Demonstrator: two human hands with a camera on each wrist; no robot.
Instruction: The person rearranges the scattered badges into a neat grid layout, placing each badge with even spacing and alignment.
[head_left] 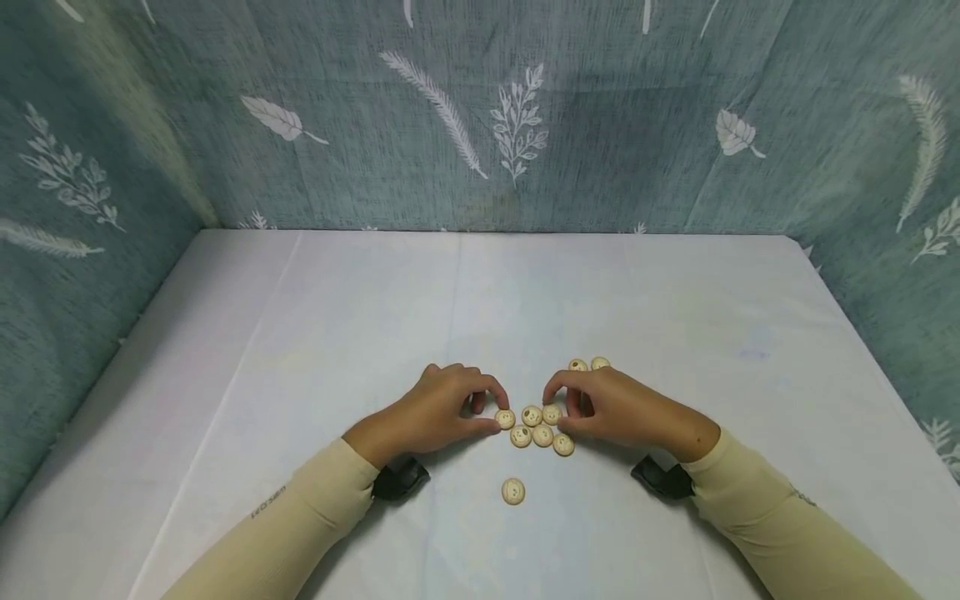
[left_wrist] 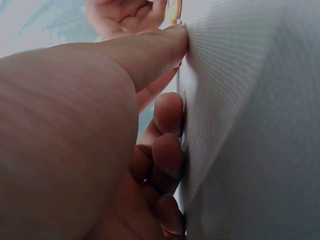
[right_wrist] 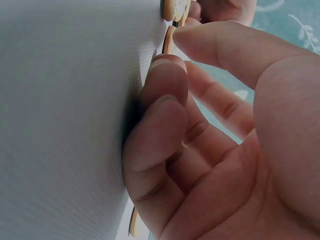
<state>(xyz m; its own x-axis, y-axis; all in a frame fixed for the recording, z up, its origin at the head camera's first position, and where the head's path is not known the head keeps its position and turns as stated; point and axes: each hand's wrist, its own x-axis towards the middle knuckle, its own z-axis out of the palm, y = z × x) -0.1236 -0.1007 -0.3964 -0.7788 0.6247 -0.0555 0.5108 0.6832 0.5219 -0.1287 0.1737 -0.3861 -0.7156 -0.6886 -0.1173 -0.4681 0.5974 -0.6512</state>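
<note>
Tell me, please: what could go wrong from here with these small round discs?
The left hand pinches a disc close beside the cluster; a slight slip might push its neighbours out of place. The right hand, when moving, could knock the two discs partly hidden behind it. The lone disc lies apart, between the sleeves; one might brush it.

Cream discs (head_left: 513,492) here, flecked with dark marks! Beige sleeves (head_left: 300,521) with dark lettering (head_left: 268,502), black wrist bands (head_left: 401,478), white tabletop (head_left: 345,300), and beyond, teal-grey cloth (head_left: 615,125) patterned in white leaves (head_left: 272,117)!
</note>
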